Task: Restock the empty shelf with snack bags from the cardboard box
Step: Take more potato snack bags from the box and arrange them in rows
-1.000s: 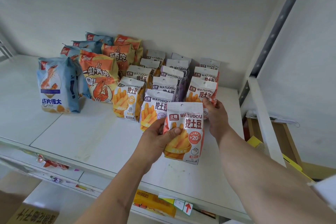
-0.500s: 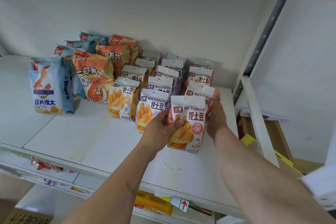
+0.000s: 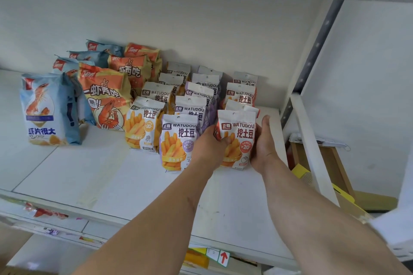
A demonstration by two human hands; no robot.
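Both hands clasp one snack bag right of frame centre.
The left hand (image 3: 206,147) and right hand (image 3: 263,145) grip the red-trimmed bag (image 3: 237,138) between them, upright on the shelf (image 3: 89,169).

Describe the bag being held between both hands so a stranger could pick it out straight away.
Start at the white shelf and find the three rows of small WATUDOU bags to the right of the big prawn-cracker bags. Take the rightmost row; the held bag stands at its front. It alone is held, left hand and right hand on its sides, and its trim is orange-red.
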